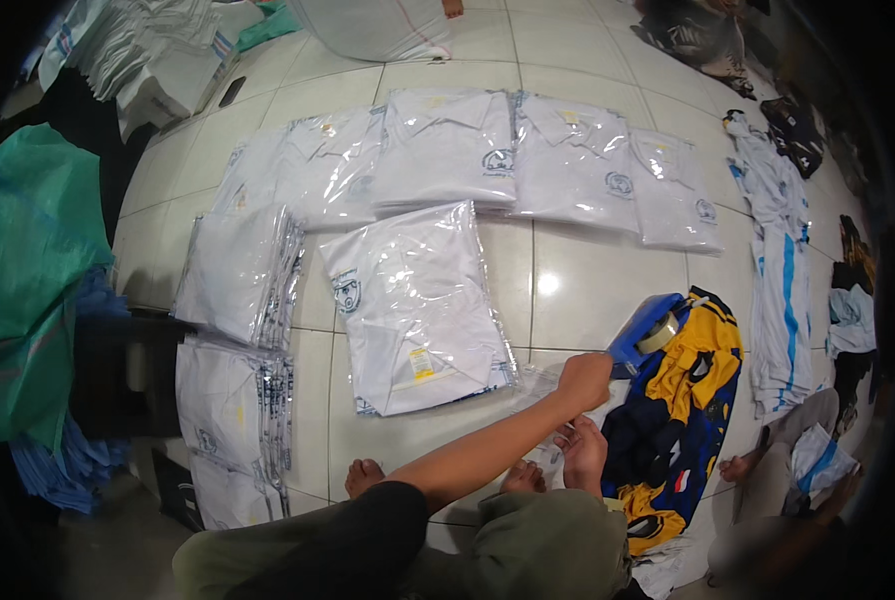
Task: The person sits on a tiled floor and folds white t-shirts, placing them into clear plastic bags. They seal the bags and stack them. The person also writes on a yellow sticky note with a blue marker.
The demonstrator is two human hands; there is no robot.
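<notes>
My left hand (586, 382) reaches across to the right, its fingers curled at the front end of a blue tape dispenser (635, 337) with a roll of tape in it. The fingertips are hidden, so what they grip is unclear. Just below, my right hand (584, 454) has its thumb and fingers bent close together; anything held between them is too small to make out. Clear plastic (541, 390) lies on the floor by my left wrist. Left of my hands, a folded white collared shirt in a clear plastic bag (417, 307) rests on the tiles.
Bagged white shirts form a row (447, 154) behind and stacks (230, 405) at left. Yellow and navy garments (680, 427) lie beneath and beside the dispenser. Further right are white-and-blue garments (777, 300) and another person's leg (770, 480). A green sack (34, 292) stands far left.
</notes>
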